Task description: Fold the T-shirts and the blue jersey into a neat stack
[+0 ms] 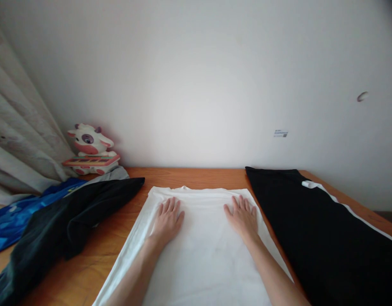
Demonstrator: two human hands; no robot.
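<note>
A white cloth garment (202,246) lies spread flat in front of me, its far edge slightly wrinkled and its near end cut off by the view. On its far left part rests my left hand (168,219), palm down with the fingers spread. My right hand (243,216) lies flat on the far right part, fingers also apart. Neither hand grips anything. I cannot tell exactly what kind of garment the white one is.
Right of the white cloth lies a black garment (313,229) with a white strip. Dark clothing (62,221) and a blue cloth (26,212) are heaped at left on the wooden surface (109,250). A cow-shaped toy keyboard (92,159) stands near the curtain (20,127) and wall.
</note>
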